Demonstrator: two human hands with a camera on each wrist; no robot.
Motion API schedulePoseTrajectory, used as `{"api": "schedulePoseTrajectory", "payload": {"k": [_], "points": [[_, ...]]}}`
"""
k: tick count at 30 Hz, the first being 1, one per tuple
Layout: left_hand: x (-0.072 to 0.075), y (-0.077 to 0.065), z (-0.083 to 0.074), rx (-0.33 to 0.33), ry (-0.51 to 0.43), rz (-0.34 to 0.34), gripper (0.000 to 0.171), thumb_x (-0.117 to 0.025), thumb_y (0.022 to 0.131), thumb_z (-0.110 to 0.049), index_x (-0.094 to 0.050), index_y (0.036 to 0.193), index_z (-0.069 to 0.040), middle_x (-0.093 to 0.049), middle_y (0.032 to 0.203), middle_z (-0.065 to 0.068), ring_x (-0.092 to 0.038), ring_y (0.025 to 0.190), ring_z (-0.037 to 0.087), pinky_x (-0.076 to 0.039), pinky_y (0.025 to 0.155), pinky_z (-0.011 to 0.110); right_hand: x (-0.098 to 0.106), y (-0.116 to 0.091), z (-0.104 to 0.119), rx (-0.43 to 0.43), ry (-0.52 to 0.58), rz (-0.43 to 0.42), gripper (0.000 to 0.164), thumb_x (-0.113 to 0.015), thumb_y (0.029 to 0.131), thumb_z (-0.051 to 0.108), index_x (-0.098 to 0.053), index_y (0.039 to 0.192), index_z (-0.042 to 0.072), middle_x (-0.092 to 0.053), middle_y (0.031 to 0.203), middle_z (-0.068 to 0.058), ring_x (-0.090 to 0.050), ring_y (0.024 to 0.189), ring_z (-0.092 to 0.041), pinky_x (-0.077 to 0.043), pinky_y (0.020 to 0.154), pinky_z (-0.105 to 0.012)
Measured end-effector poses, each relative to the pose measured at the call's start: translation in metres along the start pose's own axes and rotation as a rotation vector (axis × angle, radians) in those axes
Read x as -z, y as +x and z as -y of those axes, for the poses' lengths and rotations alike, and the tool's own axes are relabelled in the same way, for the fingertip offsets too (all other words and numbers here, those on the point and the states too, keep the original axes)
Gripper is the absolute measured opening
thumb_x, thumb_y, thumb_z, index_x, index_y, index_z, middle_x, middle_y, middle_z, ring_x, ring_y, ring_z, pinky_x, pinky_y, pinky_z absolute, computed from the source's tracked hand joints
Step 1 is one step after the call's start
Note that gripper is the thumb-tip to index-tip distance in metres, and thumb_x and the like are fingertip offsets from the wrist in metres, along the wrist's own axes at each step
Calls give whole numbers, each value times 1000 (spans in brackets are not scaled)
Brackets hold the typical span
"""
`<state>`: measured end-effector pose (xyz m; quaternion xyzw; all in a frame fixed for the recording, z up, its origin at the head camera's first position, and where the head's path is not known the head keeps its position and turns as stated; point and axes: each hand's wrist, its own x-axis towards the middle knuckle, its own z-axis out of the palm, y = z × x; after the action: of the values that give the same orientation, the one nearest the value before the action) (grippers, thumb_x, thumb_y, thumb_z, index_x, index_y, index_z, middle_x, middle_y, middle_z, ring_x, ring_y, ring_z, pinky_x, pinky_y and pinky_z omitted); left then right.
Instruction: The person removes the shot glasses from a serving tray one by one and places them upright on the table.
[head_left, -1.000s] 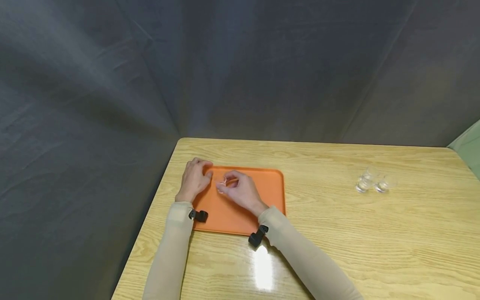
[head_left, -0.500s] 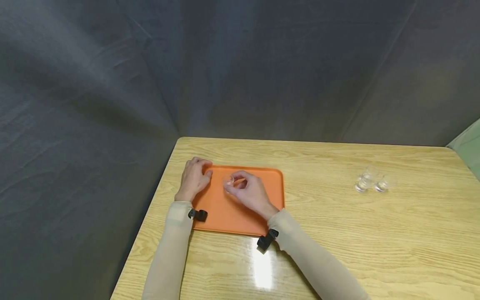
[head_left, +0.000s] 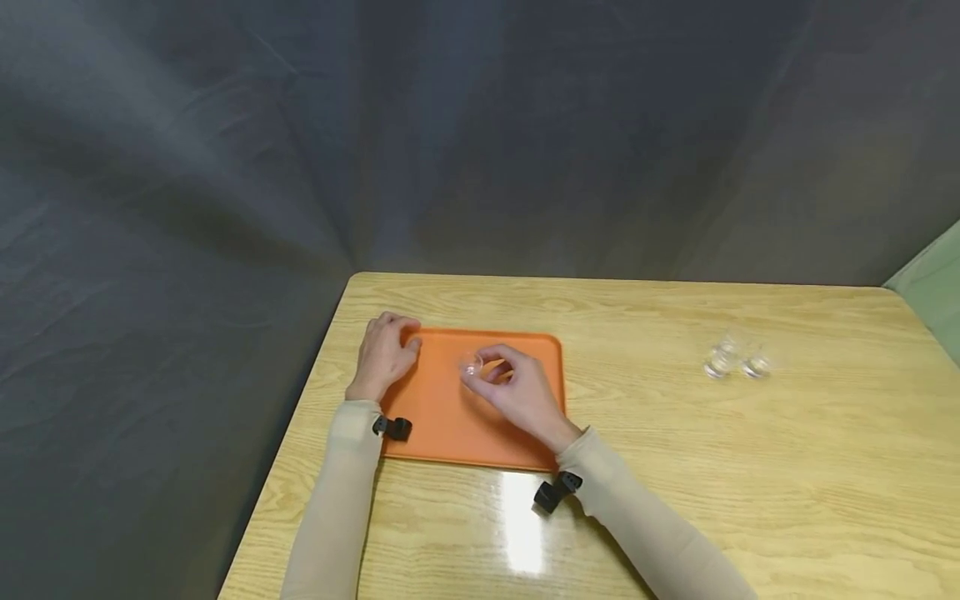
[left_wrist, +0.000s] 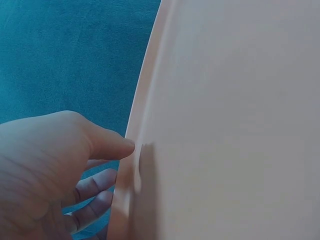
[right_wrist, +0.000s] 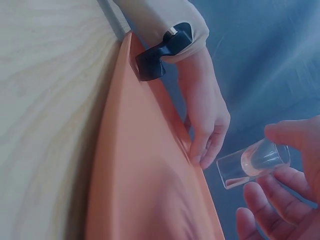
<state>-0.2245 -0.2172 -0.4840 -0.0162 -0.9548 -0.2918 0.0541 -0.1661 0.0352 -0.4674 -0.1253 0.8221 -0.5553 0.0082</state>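
Observation:
A small clear shot glass (right_wrist: pixel 235 170) is pinched between the thumb and fingers of my right hand (head_left: pixel 521 392), above the orange tray (head_left: pixel 450 425). In the right wrist view the glass tilts sideways, with the thumb on top and fingertips below. My left hand (head_left: pixel 384 357) grips the tray's left rim near its far corner. The left wrist view has that thumb (left_wrist: pixel 117 145) on the rim (left_wrist: pixel 125 175) and the other fingers curled against its outer side.
Three clear shot glasses (head_left: pixel 718 362) stand close together on the wooden table (head_left: pixel 637 417), well right of the tray. Dark curtains (head_left: pixel 525 150) hang behind and left of the table. A black wrist camera (head_left: pixel 555 492) sits on the right sleeve.
My right hand has moved a little to the right and nearer the body over the tray, carrying the shot glass. The left hand keeps its place on the rim.

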Motion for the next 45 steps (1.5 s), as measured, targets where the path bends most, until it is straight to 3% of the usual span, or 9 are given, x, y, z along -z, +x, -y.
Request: {"api": "schedulePoseTrajectory", "payload": {"k": [6,17,30,45], "points": [[1,2,1,-4,-9,-19,31,-68,104,-22,-74,132,-11,-61,140,16,-51,133,40,-46,110,57,9,-4,-3,29,2,-22,35,-89,88,34,-78,116,16,-77,105,-1,-71,85,-15,-58,77,-32],[-3,5,0,-9,-12,-15,30,-67,104,-21,-74,132,-10,-62,139,16,-51,133,42,-46,111,56,30,-13,-19,5,4,-78,30,-87,90,28,-78,115,14,-77,108,-4,-71,83,-17,-57,74,-27],[-6,6,0,-13,-8,-19,30,-67,104,-21,-74,131,-10,-62,138,17,-52,132,42,-46,111,56,60,-18,-38,-37,11,-241,28,-89,87,23,-78,109,10,-76,102,-11,-65,77,-15,-50,63,-19],[-3,2,3,5,6,-27,30,-67,104,-21,-74,131,-10,-62,139,17,-52,132,41,-46,112,55,93,-24,-59,-102,-30,-351,37,-88,89,31,-78,115,7,-76,105,-13,-65,74,-4,-50,57,-17]]}}
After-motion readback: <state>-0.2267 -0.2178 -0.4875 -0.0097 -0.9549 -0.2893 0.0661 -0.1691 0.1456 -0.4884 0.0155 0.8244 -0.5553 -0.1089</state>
